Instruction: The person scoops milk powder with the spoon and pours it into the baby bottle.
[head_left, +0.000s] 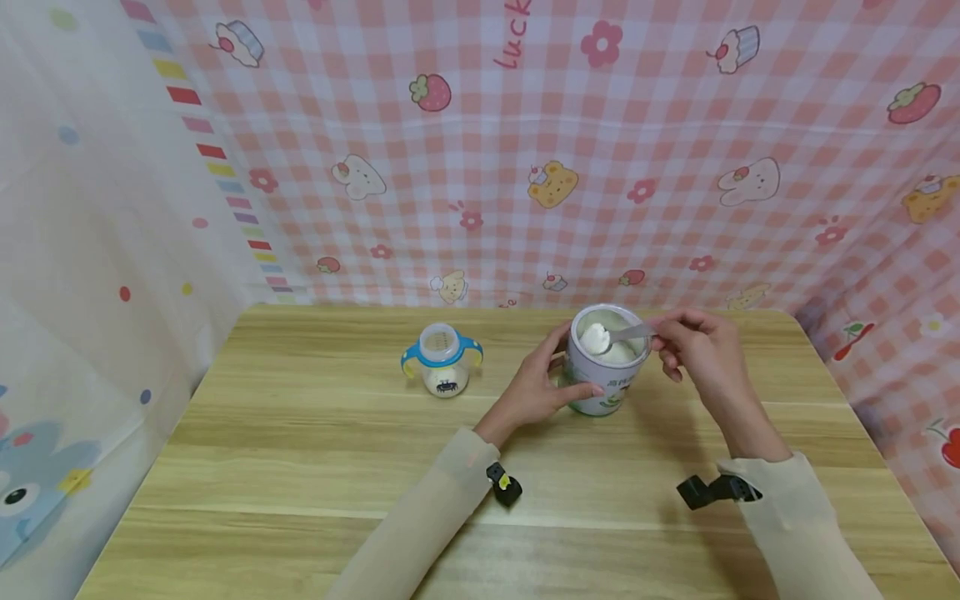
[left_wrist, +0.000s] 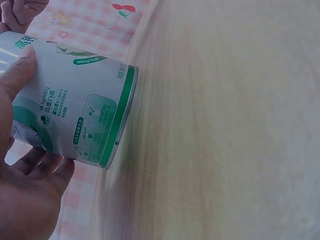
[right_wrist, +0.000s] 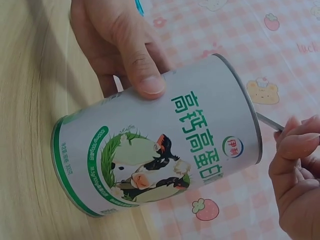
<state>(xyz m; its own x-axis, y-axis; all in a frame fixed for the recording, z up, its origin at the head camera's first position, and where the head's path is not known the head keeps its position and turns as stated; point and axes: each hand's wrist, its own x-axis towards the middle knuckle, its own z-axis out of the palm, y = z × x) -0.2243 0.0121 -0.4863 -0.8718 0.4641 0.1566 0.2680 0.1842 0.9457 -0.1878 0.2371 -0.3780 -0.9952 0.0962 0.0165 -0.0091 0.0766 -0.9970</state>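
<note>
My left hand point(head_left: 534, 385) grips the side of a white and green milk powder can point(head_left: 600, 392), thumb at the front and fingers behind. The can has no lid on, and pale powder point(head_left: 618, 353) shows inside. Between the thumb and fingers of my right hand point(head_left: 701, 346) is the handle of a metal spoon point(head_left: 634, 332). Its bowl carries a white heap of powder point(head_left: 596, 338) within the can's mouth. In the right wrist view, the can wall hides the spoon's bowl, and only a bit of the handle point(right_wrist: 270, 122) shows.
A small baby bottle point(head_left: 444, 377) with a blue collar and two blue and yellow handles stands left of the can, its top uncapped. Wooden tabletop point(head_left: 315, 467) lies under everything. Pink checked cloth point(head_left: 495, 133) hangs behind the table's far edge.
</note>
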